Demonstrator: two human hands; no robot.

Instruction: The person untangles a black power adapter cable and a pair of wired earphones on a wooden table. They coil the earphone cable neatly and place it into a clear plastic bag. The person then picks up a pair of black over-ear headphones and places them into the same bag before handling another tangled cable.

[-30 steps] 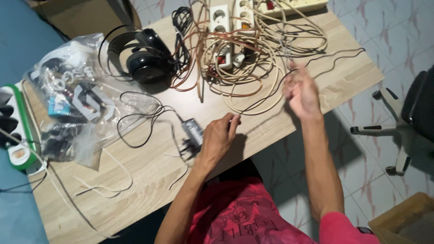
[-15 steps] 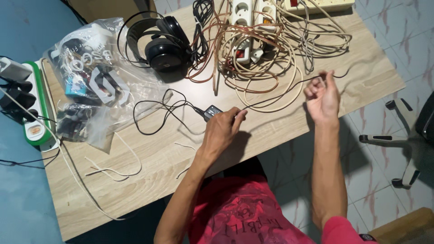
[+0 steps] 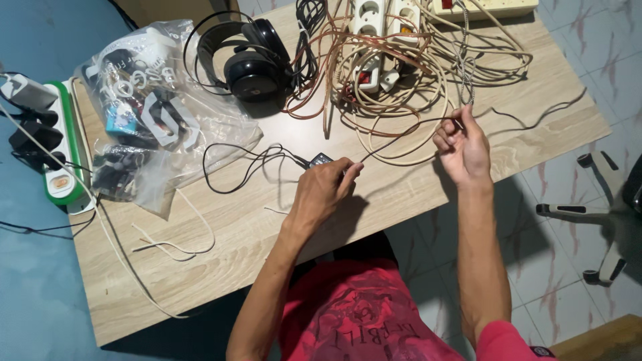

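Pale wood-grain table over white tiled floor, blue floor covering on its left side. Left hand closed over a small black power adapter, fingers curled and pressing it to the tabletop just in front of the cable tangle. Right hand pinching the adapter's thin black cord between thumb and fingertips, other fingers loosely curled. Compared with half a second earlier, the right hand has moved in closer to the tangle and the cord now runs taut and nearly straight from adapter to pinch; before, it sagged. Judgement: cord is being drawn out into a straight length, free end trailing toward the table's right edge. Behind the adapter: heap of beige and copper-brown cables wound about white power strips. Left of the heap, black over-ear headphones; further left, a clear plastic bag of small parts. Green-edged power strip sits off the table's left edge. Open room: bare tabletop in front of the adapter down to the near edge, crossed only by loose white wire offcuts. Right corner nearly bare.
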